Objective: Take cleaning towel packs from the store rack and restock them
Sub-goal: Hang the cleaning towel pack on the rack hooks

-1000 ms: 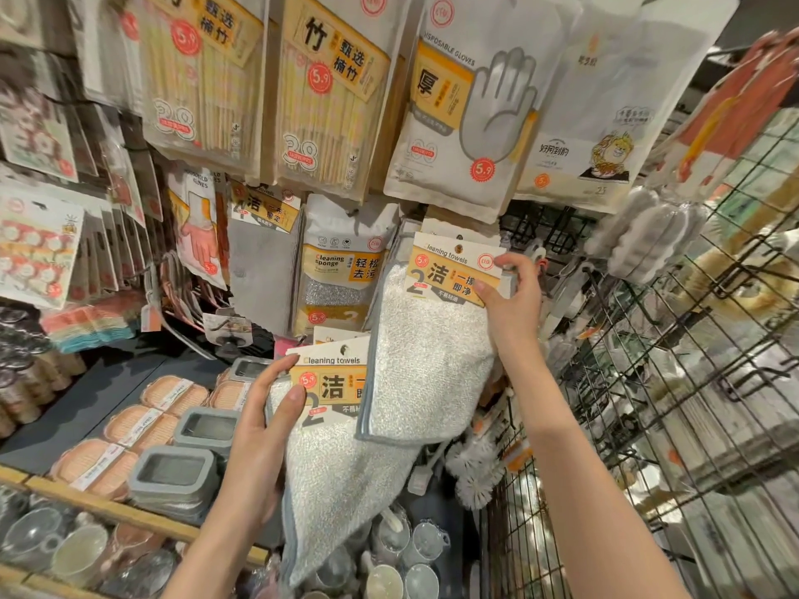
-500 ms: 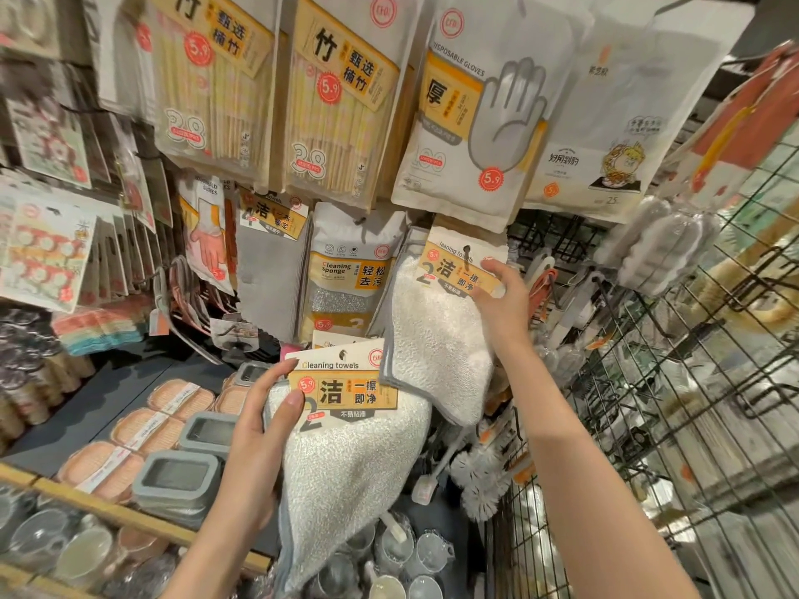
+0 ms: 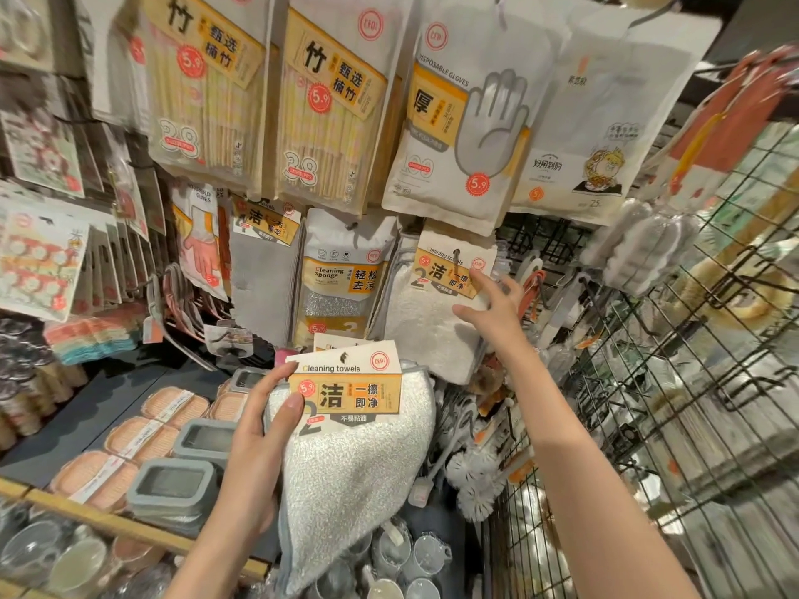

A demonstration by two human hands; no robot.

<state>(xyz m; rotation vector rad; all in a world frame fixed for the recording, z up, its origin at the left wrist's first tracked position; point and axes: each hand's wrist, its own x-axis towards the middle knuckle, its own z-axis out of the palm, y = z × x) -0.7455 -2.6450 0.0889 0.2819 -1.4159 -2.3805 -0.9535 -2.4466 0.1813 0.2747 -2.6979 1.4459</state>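
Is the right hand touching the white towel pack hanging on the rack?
Touching. In the head view, the right hand's fingertips rest on the hanging white towel pack.

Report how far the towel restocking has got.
Done: one cleaning towel pack hangs on the rack peg, with the right hand open beside it. In hand: the left hand grips the front towel pack, another card behind it. Left: hanging those.
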